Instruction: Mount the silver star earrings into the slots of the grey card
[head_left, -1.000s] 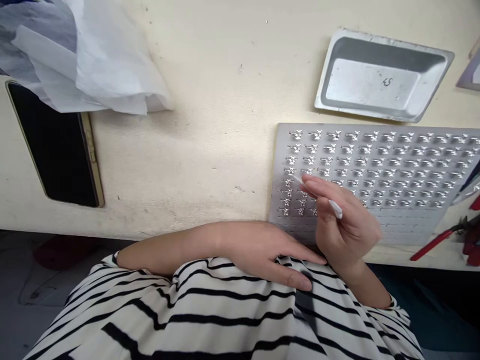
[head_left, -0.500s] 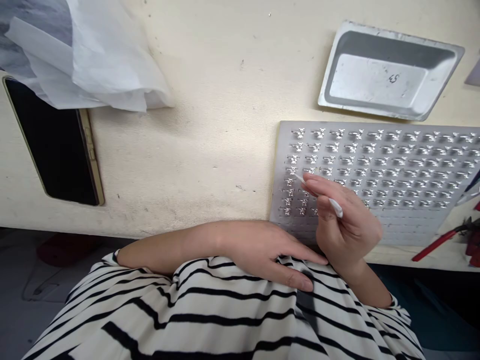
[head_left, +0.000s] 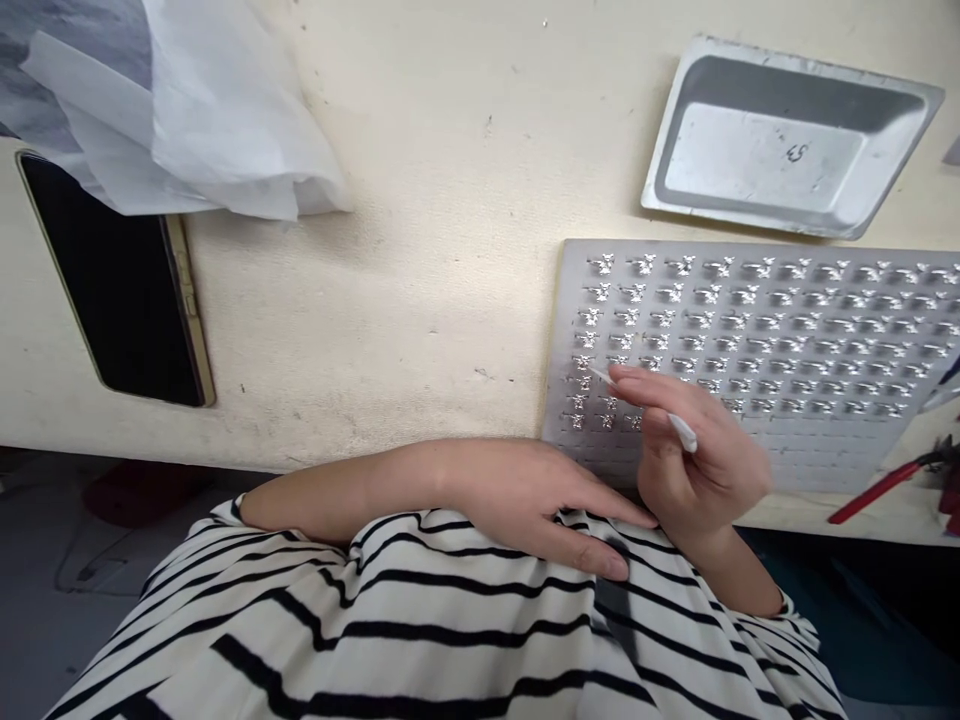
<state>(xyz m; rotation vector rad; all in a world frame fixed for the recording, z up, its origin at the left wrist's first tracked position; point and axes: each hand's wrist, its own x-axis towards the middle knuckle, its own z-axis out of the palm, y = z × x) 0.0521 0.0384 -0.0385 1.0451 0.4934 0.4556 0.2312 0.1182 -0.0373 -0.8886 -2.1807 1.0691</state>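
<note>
My right hand [head_left: 705,455] is closed in a pinch round a slim white pointed stick [head_left: 682,432]. Its thin tip points left, close to the left-hand columns of small silver rings [head_left: 643,265] with sparkling tops. Whether the tip touches one, I cannot tell. The rings stand in rows in a grey slotted pad [head_left: 810,450], whose front rows hold none. The hand covers part of the pad. Held low against the striped shirt, in front of the table edge, my left hand [head_left: 544,500] is open, fingers stretched out, holding nothing.
Behind the pad stands a metal tray [head_left: 765,150] marked with a number. Red-handled pliers [head_left: 877,492] lie at the right. A phone [head_left: 112,290] rests at the left, partly under crumpled white wrapping [head_left: 225,110]. The table's front edge runs close to my body.
The stick's tip and my right hand have shifted slightly towards me along the left columns of rings. My left hand stays put. The view has moved a little.
</note>
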